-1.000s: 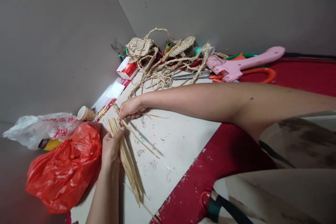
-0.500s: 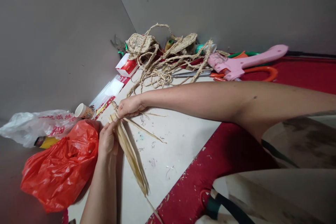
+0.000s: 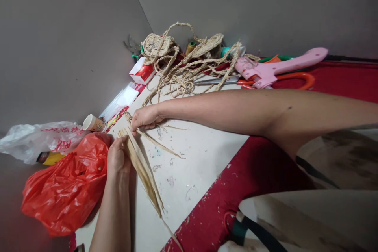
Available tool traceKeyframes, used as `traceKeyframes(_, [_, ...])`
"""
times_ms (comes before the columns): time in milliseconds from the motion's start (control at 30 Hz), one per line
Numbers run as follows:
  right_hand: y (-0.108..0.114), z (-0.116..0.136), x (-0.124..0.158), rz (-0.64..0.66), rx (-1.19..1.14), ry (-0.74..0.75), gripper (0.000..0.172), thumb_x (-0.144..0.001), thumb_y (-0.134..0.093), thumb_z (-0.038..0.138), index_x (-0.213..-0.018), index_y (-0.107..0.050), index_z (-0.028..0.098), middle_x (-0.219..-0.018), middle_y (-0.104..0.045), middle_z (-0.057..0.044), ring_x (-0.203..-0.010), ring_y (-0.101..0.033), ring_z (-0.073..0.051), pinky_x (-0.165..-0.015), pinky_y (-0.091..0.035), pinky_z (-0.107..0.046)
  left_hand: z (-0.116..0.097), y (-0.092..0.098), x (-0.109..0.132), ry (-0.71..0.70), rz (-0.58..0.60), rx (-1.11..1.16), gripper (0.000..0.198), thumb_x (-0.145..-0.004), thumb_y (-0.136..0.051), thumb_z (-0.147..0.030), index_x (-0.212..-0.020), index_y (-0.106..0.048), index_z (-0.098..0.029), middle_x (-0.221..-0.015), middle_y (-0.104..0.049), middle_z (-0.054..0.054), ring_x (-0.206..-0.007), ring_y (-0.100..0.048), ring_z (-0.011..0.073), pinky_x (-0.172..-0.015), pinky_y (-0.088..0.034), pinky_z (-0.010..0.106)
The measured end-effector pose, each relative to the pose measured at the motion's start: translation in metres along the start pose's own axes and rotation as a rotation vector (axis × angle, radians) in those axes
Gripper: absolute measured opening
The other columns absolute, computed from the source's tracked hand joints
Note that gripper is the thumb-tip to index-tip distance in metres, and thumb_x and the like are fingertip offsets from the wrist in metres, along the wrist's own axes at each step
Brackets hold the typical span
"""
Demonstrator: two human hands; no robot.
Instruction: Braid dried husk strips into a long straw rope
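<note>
A long, pale tan dried husk strip point(image 3: 141, 169) slants down across the white board. Its top end is pinched by my left hand point(image 3: 118, 155), thumb and fingers closed on it. Just up and to the right, my right hand point(image 3: 146, 117) is closed in a pinch at the end of a braided husk rope point(image 3: 127, 115). Thin loose strands point(image 3: 162, 144) stick out below that hand. The right fingertips also lie close to the upper edge of the husk strip; whether they touch it I cannot tell.
Behind my right arm lie a tangled braided rope point(image 3: 183, 75), scissors point(image 3: 305, 80), a pink tool point(image 3: 283, 69) and a red-white box point(image 3: 143, 71). A paper cup point(image 3: 93, 123), a red plastic bag point(image 3: 67, 185) and a clear bag point(image 3: 26, 139) are at left. Red cloth point(image 3: 212, 193) borders the board.
My left hand has moved slightly left with the husk strip, and its top has come away from my right fingertips. My right hand has barely moved.
</note>
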State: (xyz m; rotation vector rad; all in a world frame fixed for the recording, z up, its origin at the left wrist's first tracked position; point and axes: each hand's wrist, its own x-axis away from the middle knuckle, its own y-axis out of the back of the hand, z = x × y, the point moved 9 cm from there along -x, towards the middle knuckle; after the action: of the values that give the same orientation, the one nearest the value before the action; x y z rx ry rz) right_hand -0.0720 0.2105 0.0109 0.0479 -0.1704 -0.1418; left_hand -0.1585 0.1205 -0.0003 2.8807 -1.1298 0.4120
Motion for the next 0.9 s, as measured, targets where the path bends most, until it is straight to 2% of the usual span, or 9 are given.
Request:
traceKeyframes(133, [0.002,0.000,0.000,-0.045,0.016,-0.010,0.024,-0.084,-0.050,0.019,-0.062,-0.043,0.014,-0.039,-0.028,0.009,-0.031,-0.021,-0.003,-0.034,-0.016,-0.017,0.000,-0.007,0.002,-0.037,0.046,-0.041,0.024,-0.059,-0.073,-0.014,-0.082,-0.070,-0.013,-0.072,-0.072,0.002,-0.060,-0.065,0.0125,-0.064,-0.053,0.023])
traceKeyframes(233, [0.004,-0.001,0.000,-0.077,0.012,-0.028,0.028,-0.086,-0.050,0.019,-0.061,-0.038,0.015,-0.039,-0.028,0.009,-0.032,-0.022,-0.003,-0.034,-0.016,-0.017,0.002,-0.007,0.001,-0.024,0.068,-0.060,0.026,-0.059,-0.073,-0.014,-0.085,-0.070,-0.013,-0.076,-0.073,0.003,-0.063,-0.066,0.0139,-0.066,-0.053,0.025])
traceKeyframes(400, [0.006,-0.001,0.001,-0.108,0.019,-0.035,0.026,-0.086,-0.050,0.018,-0.062,-0.040,0.015,-0.038,-0.029,0.009,-0.032,-0.023,-0.004,-0.035,-0.016,-0.018,0.007,-0.005,0.001,0.041,0.102,-0.083,0.025,-0.061,-0.073,-0.019,-0.084,-0.069,-0.012,-0.076,-0.072,0.004,-0.061,-0.065,0.0147,-0.066,-0.054,0.027])
traceKeyframes(533, [0.005,0.000,0.001,-0.105,0.026,-0.008,0.024,-0.083,-0.050,0.015,-0.061,-0.041,0.014,-0.037,-0.029,0.008,-0.032,-0.023,-0.004,-0.035,-0.016,-0.018,0.003,-0.003,0.004,0.001,0.061,-0.142,0.020,-0.060,-0.073,-0.022,-0.078,-0.069,-0.014,-0.072,-0.072,0.002,-0.059,-0.064,0.0144,-0.063,-0.052,0.027])
traceKeyframes(700, [0.005,-0.001,-0.001,-0.101,0.018,0.012,0.011,-0.080,-0.049,0.012,-0.070,-0.054,0.011,-0.035,-0.027,0.009,-0.031,-0.021,-0.005,-0.034,-0.014,-0.018,-0.002,0.001,0.001,-0.049,0.017,-0.137,0.021,-0.057,-0.071,-0.021,-0.076,-0.067,-0.016,-0.070,-0.071,0.001,-0.059,-0.063,0.0145,-0.061,-0.051,0.026])
traceKeyframes(800, [0.003,-0.001,-0.002,-0.075,0.022,0.013,0.010,-0.079,-0.050,0.012,-0.071,-0.055,0.011,-0.036,-0.028,0.009,-0.031,-0.021,-0.004,-0.034,-0.014,-0.018,-0.002,0.000,-0.004,-0.025,0.033,-0.130,0.022,-0.056,-0.072,-0.026,-0.073,-0.065,-0.015,-0.065,-0.068,0.000,-0.058,-0.062,0.0139,-0.061,-0.050,0.026])
traceKeyframes(900, [0.002,-0.002,-0.001,-0.060,0.024,0.006,0.010,-0.080,-0.050,0.012,-0.069,-0.052,0.012,-0.037,-0.028,0.009,-0.032,-0.021,-0.004,-0.034,-0.014,-0.018,-0.006,-0.004,-0.007,-0.063,0.042,-0.123,0.028,-0.050,-0.077,-0.022,-0.074,-0.064,-0.015,-0.064,-0.067,-0.003,-0.057,-0.060,0.0111,-0.063,-0.048,0.023])
